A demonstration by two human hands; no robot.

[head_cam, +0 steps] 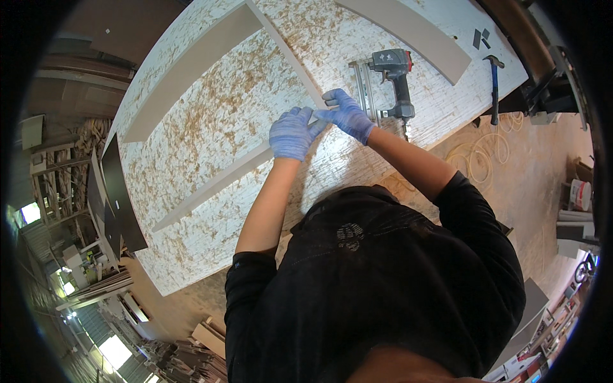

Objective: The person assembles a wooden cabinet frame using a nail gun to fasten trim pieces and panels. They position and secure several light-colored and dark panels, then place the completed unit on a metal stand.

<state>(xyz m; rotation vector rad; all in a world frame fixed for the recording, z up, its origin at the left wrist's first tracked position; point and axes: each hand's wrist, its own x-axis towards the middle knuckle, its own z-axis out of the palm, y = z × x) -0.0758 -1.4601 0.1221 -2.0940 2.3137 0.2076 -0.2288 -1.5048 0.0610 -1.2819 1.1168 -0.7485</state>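
Two long pale grey boards and a short crosspiece stand on edge as a three-sided frame on the worktable. My left hand (291, 133), in a blue knit glove, grips the near long board (215, 184) close to its right end. At that same corner my gloved right hand (349, 116) holds the end of the crosspiece (287, 52), its thumb close to my left fingers. Gloves hide the joint itself. The far long board (191, 79) meets the crosspiece at its other end. Just right of my right hand, a pneumatic nailer (395, 79) lies on its side.
The white, scuffed worktable (191, 258) bears another grey board (412, 36) at the far right. A blue-handled claw hammer (494, 88) and several small dark pieces (477, 38) lie near the right edge. A yellowish air hose (483, 153) coils on the floor. Dark panels (122, 201) stand beyond the left edge.
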